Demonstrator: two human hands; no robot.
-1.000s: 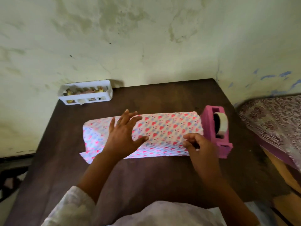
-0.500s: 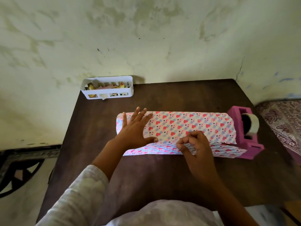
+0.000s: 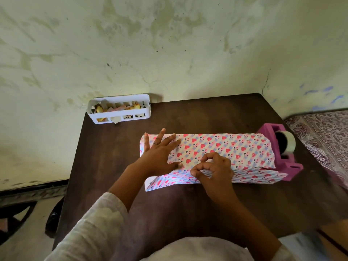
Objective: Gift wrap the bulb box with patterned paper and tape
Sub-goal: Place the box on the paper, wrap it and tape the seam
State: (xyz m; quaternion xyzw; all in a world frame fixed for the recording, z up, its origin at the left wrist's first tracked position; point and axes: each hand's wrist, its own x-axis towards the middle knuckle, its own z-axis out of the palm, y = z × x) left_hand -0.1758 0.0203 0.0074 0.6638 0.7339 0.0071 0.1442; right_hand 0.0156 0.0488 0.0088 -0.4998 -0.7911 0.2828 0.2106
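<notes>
One wrapped box (image 3: 222,147), one tape dispenser (image 3: 278,153), one basket (image 3: 120,110), two hands (image 3: 158,157)

From my end the picture is lit by soft, even daylight, moderately bright, with no harsh glare. The pale wall (image 3: 131,44) is the brightest part; the dark table (image 3: 207,113) soaks up light and shows only a faint sheen. A soft shadow falls on the wall just right of the white basket (image 3: 120,110). I see wide-angle bending: the table edges splay outward. The near corners and the sleeve (image 3: 94,228) look smeared and soft; the centre is fairly sharp.
</notes>
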